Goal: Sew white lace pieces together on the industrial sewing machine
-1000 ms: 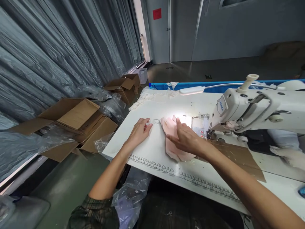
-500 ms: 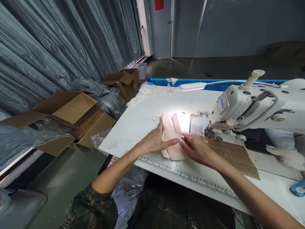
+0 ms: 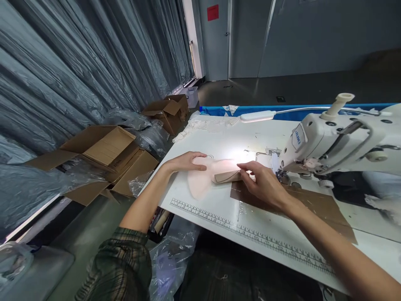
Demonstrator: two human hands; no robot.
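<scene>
A pale pink fabric piece (image 3: 200, 184) lies on the white sewing table (image 3: 219, 142), blurred by motion. My left hand (image 3: 188, 162) rests on its far left edge, fingers together and curled over the cloth. My right hand (image 3: 261, 184) pinches the end of a small brown cardboard piece (image 3: 227, 176) that lies on the fabric's right side. Just right of my right hand stands the white sewing machine (image 3: 338, 142), its needle area lit by a lamp (image 3: 257, 116).
A brown cardboard sheet (image 3: 307, 205) lies on the table under the machine. A printed ruler (image 3: 250, 238) runs along the table's near edge. Lace trim (image 3: 200, 124) sits at the far end. Open cardboard boxes (image 3: 103, 154) and plastic wrap stand on the floor at left.
My left hand moved from the table onto the pink fabric and slid it left. My right hand left the fabric's top and now pinches a brown cardboard piece over it.
</scene>
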